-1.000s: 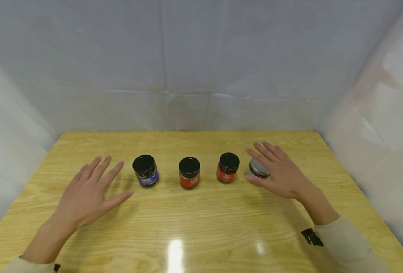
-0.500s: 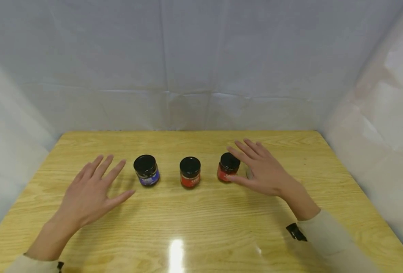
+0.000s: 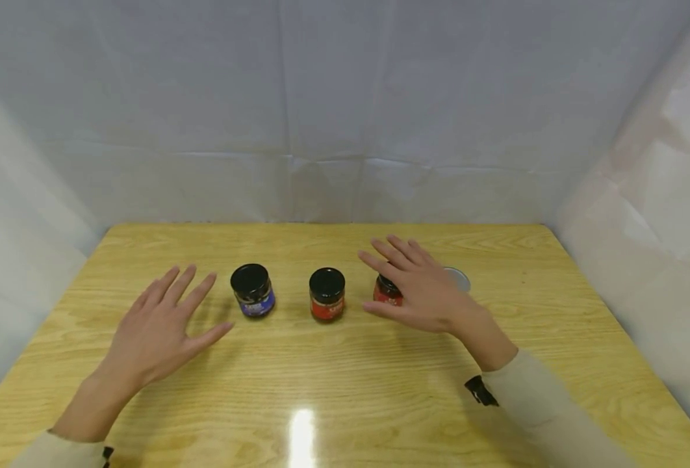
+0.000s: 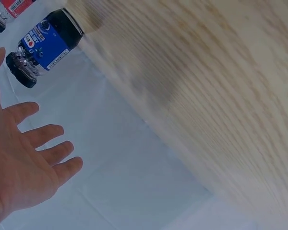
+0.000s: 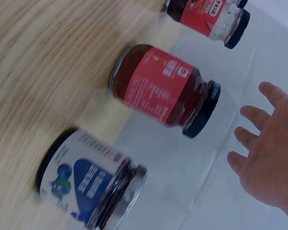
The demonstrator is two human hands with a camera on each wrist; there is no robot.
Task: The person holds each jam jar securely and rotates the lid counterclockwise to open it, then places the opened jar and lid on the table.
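Note:
Glass jars stand in a row on the table. On the left, the blue-labelled jar (image 3: 254,292) with a black lid is beside my left hand (image 3: 154,331), whose fingers are spread and touch nothing. A red-labelled jar (image 3: 327,296) with a black lid stands in the middle. My right hand (image 3: 423,292) hovers with straight fingers in front of a second red-labelled jar (image 5: 158,86), partly covering it in the head view. Mostly hidden behind that hand is a silver-lidded jar (image 3: 459,279); in the right wrist view its label is white and blue.
The jars stand on a light wood table (image 3: 345,390). Pale sheeting (image 3: 345,117) hangs behind the table and along both sides. Light sleeves with small black pieces cover both forearms.
My right hand has moved left, from over the silver-lidded jar to the second red-labelled jar, uncovering part of the silver lid. The left hand has barely shifted. The jars stay in place.

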